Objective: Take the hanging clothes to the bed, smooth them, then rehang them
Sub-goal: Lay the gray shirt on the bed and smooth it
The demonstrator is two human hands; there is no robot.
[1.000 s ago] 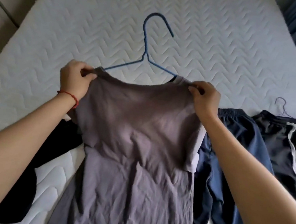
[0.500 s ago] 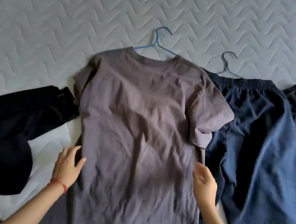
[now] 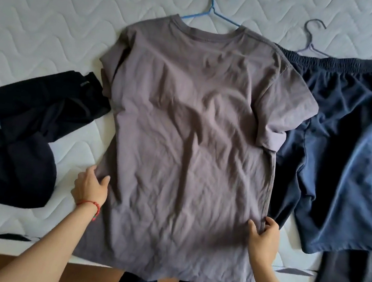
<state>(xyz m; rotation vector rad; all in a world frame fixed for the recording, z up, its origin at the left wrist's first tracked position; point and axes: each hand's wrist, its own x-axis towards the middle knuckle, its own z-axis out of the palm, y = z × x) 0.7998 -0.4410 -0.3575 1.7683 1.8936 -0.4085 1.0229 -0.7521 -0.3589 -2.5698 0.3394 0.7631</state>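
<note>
Both hands on the tee's side seams, mid-smooth.
Left hand [image 3: 90, 186] and right hand [image 3: 262, 233] each pinch an edge of the grey T-shirt [image 3: 187, 141], flat on the mattress [image 3: 41, 27], blue hanger [image 3: 213, 9] inside. Risk: uneven pull skews collar off hanger.

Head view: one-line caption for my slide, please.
Both hands, left and right, grip the grey T-shirt by its side edges on the bed.
</note>
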